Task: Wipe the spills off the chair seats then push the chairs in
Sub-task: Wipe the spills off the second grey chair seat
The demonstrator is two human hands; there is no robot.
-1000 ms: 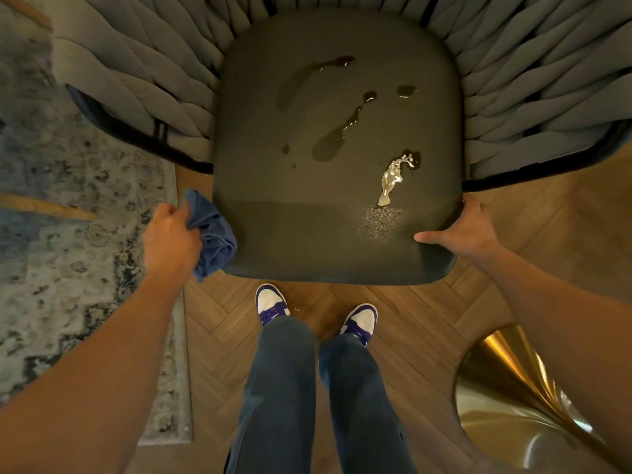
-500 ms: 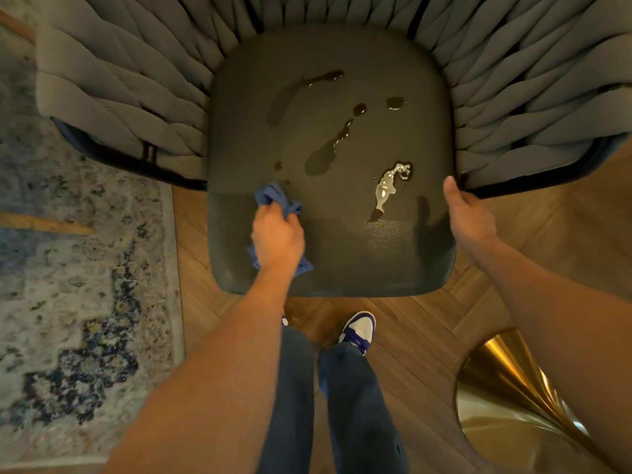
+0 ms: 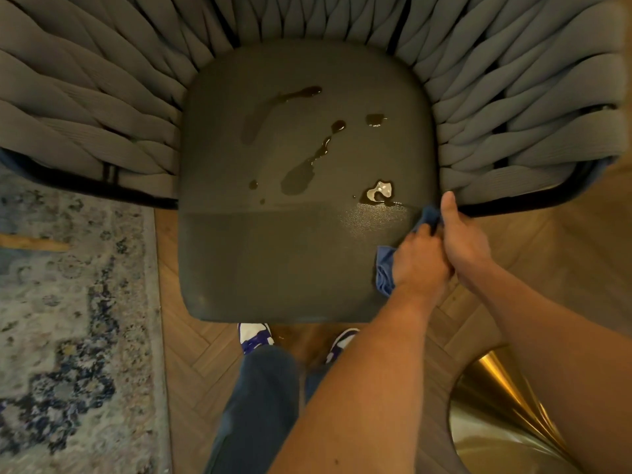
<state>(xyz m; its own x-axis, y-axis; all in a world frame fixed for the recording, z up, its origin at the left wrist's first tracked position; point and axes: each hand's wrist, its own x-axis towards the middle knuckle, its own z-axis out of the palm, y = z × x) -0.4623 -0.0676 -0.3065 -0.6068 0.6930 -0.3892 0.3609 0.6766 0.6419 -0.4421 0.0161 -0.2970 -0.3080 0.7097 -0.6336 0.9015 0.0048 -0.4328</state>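
A dark grey chair seat (image 3: 273, 261) fills the middle of the view, with a grey woven back (image 3: 102, 107) curving around it. Brown liquid spills (image 3: 301, 176) streak the seat's centre, and a shiny puddle (image 3: 379, 191) lies near its right side. My left hand (image 3: 419, 265) is shut on a blue cloth (image 3: 384, 271) and presses it onto the seat's front right corner. My right hand (image 3: 465, 241) sits right against it at the seat's right edge, thumb pointing up. Its fingers are hidden behind my left hand and the cloth.
A patterned rug (image 3: 68, 302) lies on the wooden herringbone floor to the left. A gold table base (image 3: 496, 422) stands at the lower right. My shoes (image 3: 254, 336) stand just in front of the seat's front edge.
My left hand swept the cloth from the seat's left front, across the front strip, to the right front corner beside my right hand. The lower streak of the shiny puddle is gone.
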